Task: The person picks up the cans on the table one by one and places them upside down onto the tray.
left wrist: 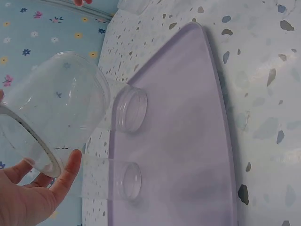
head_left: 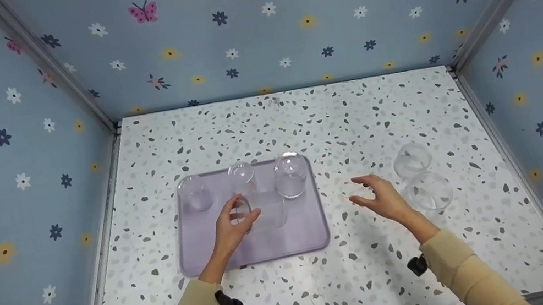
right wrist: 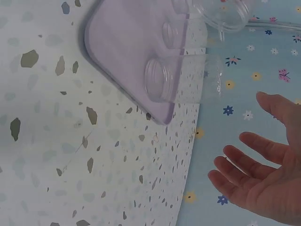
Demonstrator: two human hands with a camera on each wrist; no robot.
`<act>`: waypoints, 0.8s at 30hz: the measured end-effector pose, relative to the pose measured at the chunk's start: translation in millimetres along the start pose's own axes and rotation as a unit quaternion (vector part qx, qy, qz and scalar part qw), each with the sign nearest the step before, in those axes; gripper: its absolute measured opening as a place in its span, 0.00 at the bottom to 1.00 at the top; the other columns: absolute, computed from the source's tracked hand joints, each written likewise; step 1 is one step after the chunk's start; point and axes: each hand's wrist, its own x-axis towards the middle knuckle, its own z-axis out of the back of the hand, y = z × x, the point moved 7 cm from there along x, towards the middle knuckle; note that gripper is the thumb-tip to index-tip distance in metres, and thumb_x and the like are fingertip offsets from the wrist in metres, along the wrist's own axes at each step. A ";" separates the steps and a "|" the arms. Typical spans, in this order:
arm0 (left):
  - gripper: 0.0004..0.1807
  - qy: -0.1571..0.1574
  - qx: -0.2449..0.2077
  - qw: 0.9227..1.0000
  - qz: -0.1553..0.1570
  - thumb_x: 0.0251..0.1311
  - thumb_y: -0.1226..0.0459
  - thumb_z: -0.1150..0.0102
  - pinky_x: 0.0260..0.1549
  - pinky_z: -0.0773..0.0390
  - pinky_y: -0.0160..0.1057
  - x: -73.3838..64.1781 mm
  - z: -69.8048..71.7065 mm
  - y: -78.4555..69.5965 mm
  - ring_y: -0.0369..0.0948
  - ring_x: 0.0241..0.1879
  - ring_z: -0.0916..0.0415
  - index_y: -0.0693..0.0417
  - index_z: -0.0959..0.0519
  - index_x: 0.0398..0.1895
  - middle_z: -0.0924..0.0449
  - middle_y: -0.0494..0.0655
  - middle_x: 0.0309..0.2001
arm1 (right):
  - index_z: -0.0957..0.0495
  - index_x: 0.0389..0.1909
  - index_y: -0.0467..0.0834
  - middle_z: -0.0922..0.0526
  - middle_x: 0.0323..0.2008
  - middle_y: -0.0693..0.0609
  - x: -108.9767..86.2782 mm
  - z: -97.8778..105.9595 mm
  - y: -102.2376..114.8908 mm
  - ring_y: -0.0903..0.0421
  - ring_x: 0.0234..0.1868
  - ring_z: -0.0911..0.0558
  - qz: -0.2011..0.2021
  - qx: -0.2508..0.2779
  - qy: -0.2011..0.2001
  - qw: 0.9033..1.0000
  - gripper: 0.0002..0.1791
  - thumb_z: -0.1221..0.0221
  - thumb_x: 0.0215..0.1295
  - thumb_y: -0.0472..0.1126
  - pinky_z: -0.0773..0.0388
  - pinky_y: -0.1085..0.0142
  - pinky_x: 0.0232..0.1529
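My left hand (head_left: 231, 226) grips a wide clear cup (head_left: 271, 211) by one end, thumb and fingers spread around its edge. The cup is tipped on its side above the lilac tray (head_left: 256, 253). In the left wrist view, the fingertips (left wrist: 70, 165) press against the thick edge of the cup (left wrist: 66, 94). Behind it on the tray stand three clear glasses: one at the left (head_left: 195, 194), one in the middle (head_left: 242, 175) and one at the right (head_left: 291, 177). My right hand (head_left: 383, 199) hovers right of the tray, holding nothing, its fingers apart from the thumb.
Two more clear cups, a farther one (head_left: 412, 160) and a nearer one (head_left: 429, 193), stand on the speckled tabletop (head_left: 361, 282) just right of my right hand. Flower-patterned walls (head_left: 271, 24) close off the back and both sides.
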 end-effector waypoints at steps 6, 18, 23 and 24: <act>0.38 -0.011 0.038 0.999 0.028 0.43 0.55 0.33 0.29 0.24 0.39 -1.8 16.3 9.6 0.53 0.46 0.36 0.56 0.35 0.59 0.35 0.55 0.51 | 0.30 0.52 0.32 0.28 0.48 0.37 -3.6 7.2 -7.6 0.43 0.51 0.29 -0.004 -0.049 0.010 0.999 0.27 0.39 0.54 0.42 0.33 0.51 0.50; 0.44 -0.018 0.148 0.988 0.046 0.41 0.55 0.31 0.48 0.36 0.49 -3.3 45.6 23.4 0.55 0.51 0.39 0.63 0.40 0.61 0.39 0.64 0.55 | 0.34 0.54 0.30 0.31 0.49 0.34 -11.5 27.6 -26.7 0.39 0.50 0.32 -0.023 -0.129 0.025 0.991 0.30 0.38 0.53 0.42 0.34 0.49 0.49; 0.44 -0.021 0.186 0.981 0.049 0.40 0.56 0.31 0.53 0.40 0.51 -5.6 58.2 28.4 0.56 0.54 0.41 0.63 0.40 0.61 0.40 0.64 0.54 | 0.35 0.54 0.29 0.33 0.49 0.31 -14.7 35.9 -39.0 0.37 0.50 0.33 -0.042 -0.156 0.030 0.986 0.31 0.38 0.53 0.42 0.34 0.47 0.47; 0.44 -0.024 0.192 0.980 0.048 0.40 0.57 0.31 0.54 0.40 0.51 -5.9 60.2 28.8 0.56 0.54 0.41 0.63 0.40 0.61 0.39 0.64 0.54 | 0.35 0.54 0.28 0.33 0.49 0.31 -15.5 37.6 -41.2 0.37 0.49 0.32 -0.044 -0.159 0.029 0.986 0.31 0.38 0.53 0.41 0.33 0.46 0.46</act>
